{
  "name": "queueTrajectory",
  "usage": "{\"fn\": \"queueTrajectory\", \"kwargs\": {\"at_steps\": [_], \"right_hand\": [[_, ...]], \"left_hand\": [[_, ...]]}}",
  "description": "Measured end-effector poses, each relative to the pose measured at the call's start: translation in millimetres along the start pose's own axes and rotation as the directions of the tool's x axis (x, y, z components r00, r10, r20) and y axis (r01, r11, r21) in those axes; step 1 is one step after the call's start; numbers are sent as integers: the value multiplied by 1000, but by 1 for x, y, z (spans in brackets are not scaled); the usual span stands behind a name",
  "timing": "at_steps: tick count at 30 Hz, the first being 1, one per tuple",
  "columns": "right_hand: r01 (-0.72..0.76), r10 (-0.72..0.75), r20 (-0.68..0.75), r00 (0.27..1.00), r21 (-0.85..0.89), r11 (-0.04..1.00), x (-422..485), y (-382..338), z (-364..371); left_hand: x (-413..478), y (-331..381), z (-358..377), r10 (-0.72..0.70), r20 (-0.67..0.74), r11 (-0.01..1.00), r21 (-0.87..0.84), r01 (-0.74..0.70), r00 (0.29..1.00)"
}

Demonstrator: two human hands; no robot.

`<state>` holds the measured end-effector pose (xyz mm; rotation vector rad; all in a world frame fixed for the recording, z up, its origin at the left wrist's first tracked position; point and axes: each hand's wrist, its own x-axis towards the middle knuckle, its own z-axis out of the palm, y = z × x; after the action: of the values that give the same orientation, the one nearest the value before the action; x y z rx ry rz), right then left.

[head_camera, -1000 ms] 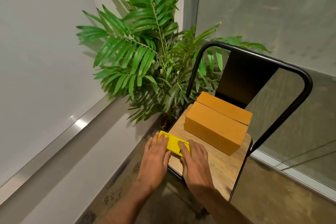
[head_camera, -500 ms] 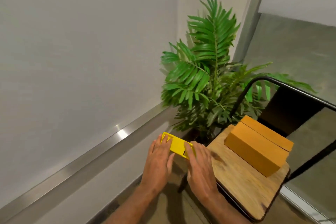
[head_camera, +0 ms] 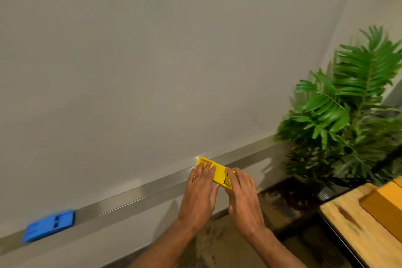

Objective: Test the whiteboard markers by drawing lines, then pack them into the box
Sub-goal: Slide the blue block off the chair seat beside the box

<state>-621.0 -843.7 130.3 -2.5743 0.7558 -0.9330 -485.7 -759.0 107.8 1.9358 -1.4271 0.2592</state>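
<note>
Flat yellow box (head_camera: 218, 172), now by ledge (head_camera: 130, 200)

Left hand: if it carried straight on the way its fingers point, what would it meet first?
The left hand grips the yellow case, fingers pointing forward and up. Straight on, it would probably reach the metal ledge below the whiteboard first; depth is unclear.

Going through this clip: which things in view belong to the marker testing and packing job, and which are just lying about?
Belonging to the job:
- yellow case, held by the left hand and right hand
- whiteboard
- brown boxes on the wooden seat

Just lying about:
- plant
- blue block on the metal ledge, purpose unclear

No loose markers show.
</note>
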Motion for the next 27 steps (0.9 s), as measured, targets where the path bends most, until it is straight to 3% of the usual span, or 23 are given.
{"fn": "queueTrajectory", "kwargs": {"at_steps": [15,27], "right_hand": [[309,-353,185,917,229,923,29,-79,61],[372,-447,253,858,295,880,33,-150,129]], "left_hand": [[-67,-52,-96,-241,-178,929,244,280,954],[-116,-111,-151,-380,-222,856,283,432,898]]}}
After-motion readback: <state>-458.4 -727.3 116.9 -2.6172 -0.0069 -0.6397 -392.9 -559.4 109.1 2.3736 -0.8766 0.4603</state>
